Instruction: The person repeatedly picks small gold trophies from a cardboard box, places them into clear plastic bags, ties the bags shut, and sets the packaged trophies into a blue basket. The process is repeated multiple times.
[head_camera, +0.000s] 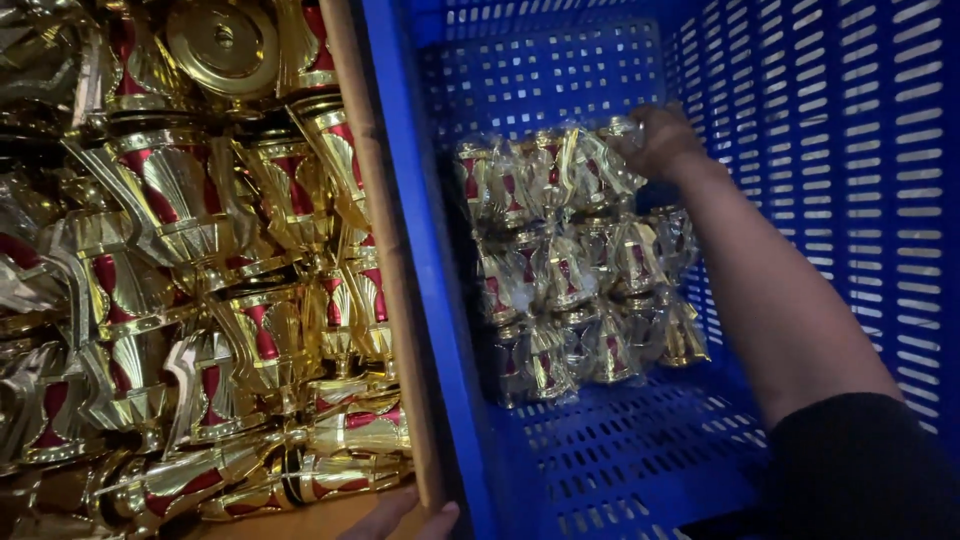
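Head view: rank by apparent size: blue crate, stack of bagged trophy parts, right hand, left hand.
1. blue crate
2. stack of bagged trophy parts
3. right hand, resting on the stack's top
4. left hand, mostly cut off by the frame, so unsure

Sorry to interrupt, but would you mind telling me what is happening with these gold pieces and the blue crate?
A person's right hand reaches into a blue plastic crate and rests on the top of a stack of gold and red trophy parts wrapped in clear plastic, which leans against the crate's back wall. The left hand touches the edge of a wooden box beside it, filled with unwrapped gold and red parts.
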